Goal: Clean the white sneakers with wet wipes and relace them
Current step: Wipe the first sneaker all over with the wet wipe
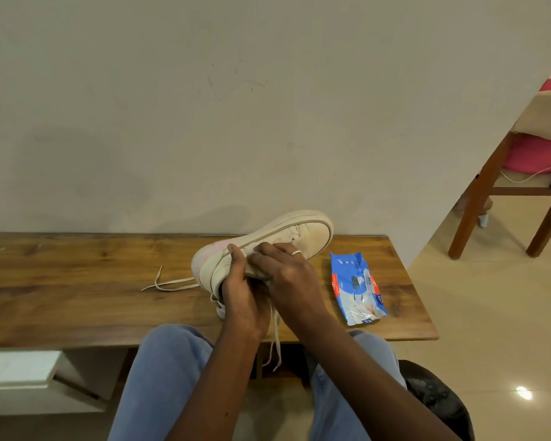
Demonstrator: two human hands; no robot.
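Observation:
A white sneaker [303,230] is tilted on its side above the wooden table [77,281], sole toward the wall, toe to the right. My left hand [240,291] grips it at the heel opening. My right hand [288,275], with a ring, presses a crumpled wet wipe [255,270] against the sneaker's side. A loose white lace [169,283] trails left on the table, and another lace end [275,338] hangs over the front edge. A blue pack of wet wipes [358,289] lies to the right. Part of something white [220,310] shows under my left hand.
The table stands against a plain wall. A wooden chair [522,173] with pink cushions stands on the tiled floor at right. A white shelf [16,367] sits below the table's left side. My knees in blue jeans are under the front edge.

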